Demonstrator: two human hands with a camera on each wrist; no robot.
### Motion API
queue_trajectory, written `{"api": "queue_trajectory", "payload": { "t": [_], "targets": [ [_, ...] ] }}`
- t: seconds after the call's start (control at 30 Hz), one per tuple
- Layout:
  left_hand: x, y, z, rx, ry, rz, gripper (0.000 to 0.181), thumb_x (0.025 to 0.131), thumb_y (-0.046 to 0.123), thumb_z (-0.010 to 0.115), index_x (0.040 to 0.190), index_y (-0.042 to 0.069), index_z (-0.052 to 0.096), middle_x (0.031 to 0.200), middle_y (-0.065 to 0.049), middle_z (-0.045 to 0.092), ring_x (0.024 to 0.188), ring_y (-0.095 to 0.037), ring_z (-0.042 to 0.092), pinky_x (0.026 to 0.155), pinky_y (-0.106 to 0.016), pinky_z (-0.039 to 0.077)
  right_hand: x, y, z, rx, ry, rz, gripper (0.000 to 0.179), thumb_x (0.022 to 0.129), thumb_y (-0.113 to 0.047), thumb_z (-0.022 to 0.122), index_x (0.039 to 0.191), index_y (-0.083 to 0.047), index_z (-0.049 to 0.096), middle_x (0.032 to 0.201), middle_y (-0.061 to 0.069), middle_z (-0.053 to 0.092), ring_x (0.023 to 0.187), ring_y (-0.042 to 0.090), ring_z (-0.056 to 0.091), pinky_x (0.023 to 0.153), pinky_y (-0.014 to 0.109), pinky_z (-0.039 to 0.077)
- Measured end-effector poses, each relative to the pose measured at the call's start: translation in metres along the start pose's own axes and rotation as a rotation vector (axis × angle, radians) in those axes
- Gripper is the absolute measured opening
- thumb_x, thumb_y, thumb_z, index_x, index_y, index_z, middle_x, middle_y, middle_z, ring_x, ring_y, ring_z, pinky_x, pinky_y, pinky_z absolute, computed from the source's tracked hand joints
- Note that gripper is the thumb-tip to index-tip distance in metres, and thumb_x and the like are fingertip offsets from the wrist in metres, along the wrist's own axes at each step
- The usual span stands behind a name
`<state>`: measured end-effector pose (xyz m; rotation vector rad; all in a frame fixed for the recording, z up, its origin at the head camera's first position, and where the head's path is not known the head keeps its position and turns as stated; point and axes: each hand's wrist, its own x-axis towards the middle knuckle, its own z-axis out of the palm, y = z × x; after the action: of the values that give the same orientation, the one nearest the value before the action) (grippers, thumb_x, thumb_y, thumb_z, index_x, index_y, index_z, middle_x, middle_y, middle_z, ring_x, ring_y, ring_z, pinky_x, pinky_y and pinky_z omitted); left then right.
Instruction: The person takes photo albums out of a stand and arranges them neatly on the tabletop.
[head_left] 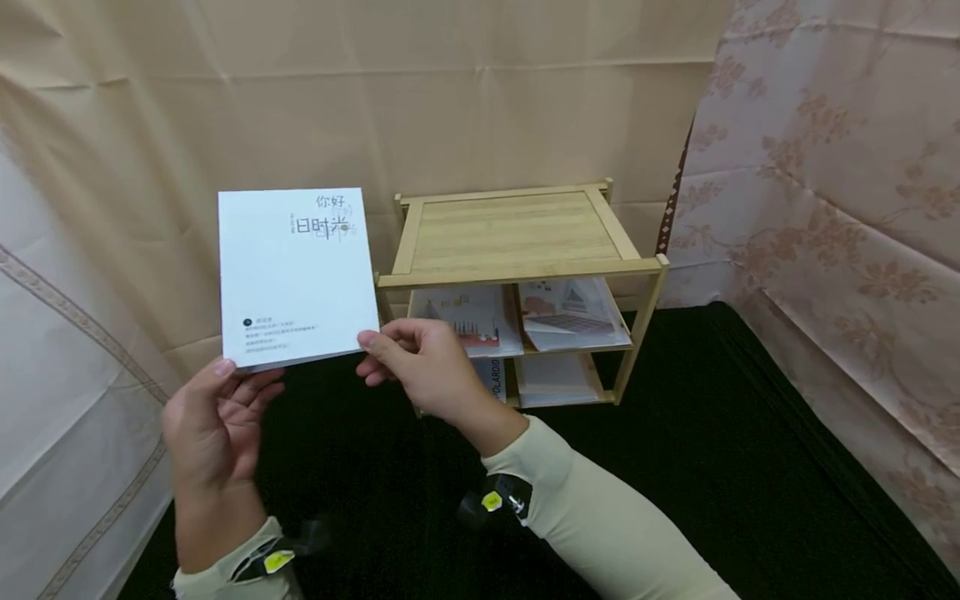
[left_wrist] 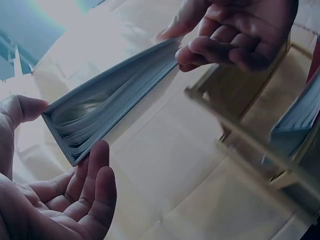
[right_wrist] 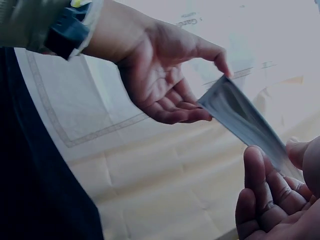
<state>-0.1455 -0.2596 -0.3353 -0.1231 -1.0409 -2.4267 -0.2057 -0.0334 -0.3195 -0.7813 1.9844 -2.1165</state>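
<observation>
A white book (head_left: 292, 275) with dark printed characters is held up, its cover toward the head camera. My left hand (head_left: 221, 425) pinches its lower left corner between thumb and fingers. At the lower right corner my right hand (head_left: 427, 367) pinches it too, thumb on the cover and fingers behind. From below, in the left wrist view, the book's page edges (left_wrist: 95, 110) show between the two covers, slightly fanned. The right wrist view also shows the book (right_wrist: 245, 120) between both hands.
A light wooden shelf (head_left: 517, 233) stands on the dark green floor cloth (head_left: 720, 467), right of the book. Its middle level holds picture-covered books (head_left: 573, 312); the lower level holds a pale book (head_left: 558, 379). A beige curtain (head_left: 480, 100) hangs behind, a floral one (head_left: 840, 167) at right.
</observation>
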Motion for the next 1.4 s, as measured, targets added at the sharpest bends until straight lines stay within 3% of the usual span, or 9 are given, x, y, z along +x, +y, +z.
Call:
{"api": "queue_trajectory", "payload": {
  "t": [0.17,0.3,0.4,0.5,0.67,1.1,1.4],
  "targets": [
    [0.007,0.005,-0.015,-0.031,-0.017,-0.018,0.023,0.103,-0.004,0.048,0.111,-0.015,0.066,0.098,-0.026,0.077,0.075,-0.032,0.078,0.064,-0.036,0.064,0.007,0.017,0.013,0.061,-0.024,-0.006,0.030,0.105,-0.026,0.063,0.109,0.003,0.070,0.093,0.018,0.078,0.076,0.016,0.076,0.083,0.032,0.063],
    [0.014,0.007,-0.025,0.010,0.085,-0.072,0.017,0.103,-0.001,0.053,0.109,-0.012,0.065,0.095,-0.023,0.078,0.072,-0.032,0.078,0.063,-0.037,0.064,0.012,0.033,0.021,0.108,-0.027,0.039,0.028,0.105,-0.026,0.062,0.111,0.000,0.071,0.097,0.017,0.079,0.081,0.017,0.077,0.087,0.041,0.063],
    [0.020,0.007,-0.033,0.123,0.179,-0.139,0.015,0.101,0.007,0.062,0.110,-0.004,0.066,0.093,-0.017,0.079,0.071,-0.027,0.078,0.061,-0.034,0.064,0.014,0.042,0.026,0.154,-0.020,0.110,0.029,0.104,-0.030,0.062,0.113,-0.004,0.072,0.100,0.014,0.079,0.084,0.018,0.078,0.084,0.039,0.063],
    [0.025,0.005,-0.041,0.224,0.233,-0.213,0.015,0.099,0.015,0.069,0.109,0.003,0.067,0.088,-0.011,0.079,0.068,-0.024,0.078,0.061,-0.033,0.063,0.015,0.051,0.028,0.223,-0.025,0.196,0.030,0.103,-0.033,0.063,0.116,-0.008,0.073,0.103,0.011,0.080,0.086,0.019,0.078,0.077,0.033,0.064],
    [0.035,-0.001,-0.054,0.345,0.241,-0.307,0.016,0.097,0.024,0.073,0.105,0.010,0.070,0.083,-0.005,0.078,0.067,-0.020,0.077,0.061,-0.030,0.063,0.021,0.070,0.029,0.296,-0.026,0.299,0.030,0.102,-0.036,0.065,0.118,-0.012,0.074,0.105,0.009,0.080,0.086,0.019,0.078,0.069,0.028,0.063],
    [0.057,-0.024,-0.094,0.488,0.256,-0.548,0.017,0.097,0.034,0.073,0.096,0.018,0.072,0.084,0.002,0.078,0.073,-0.016,0.078,0.069,-0.028,0.064,0.022,0.125,0.038,0.303,0.060,0.485,0.028,0.101,-0.039,0.064,0.116,-0.016,0.073,0.099,0.006,0.080,0.079,0.013,0.076,0.061,0.021,0.060],
    [0.063,-0.040,-0.118,0.600,0.279,-0.620,0.018,0.098,0.039,0.071,0.098,0.021,0.072,0.087,0.005,0.078,0.077,-0.014,0.077,0.075,-0.027,0.064,0.022,0.154,0.040,0.313,0.042,0.570,0.031,0.103,-0.038,0.062,0.124,-0.017,0.069,0.097,0.007,0.080,0.064,0.006,0.063,0.052,0.015,0.050]
  ]
}}
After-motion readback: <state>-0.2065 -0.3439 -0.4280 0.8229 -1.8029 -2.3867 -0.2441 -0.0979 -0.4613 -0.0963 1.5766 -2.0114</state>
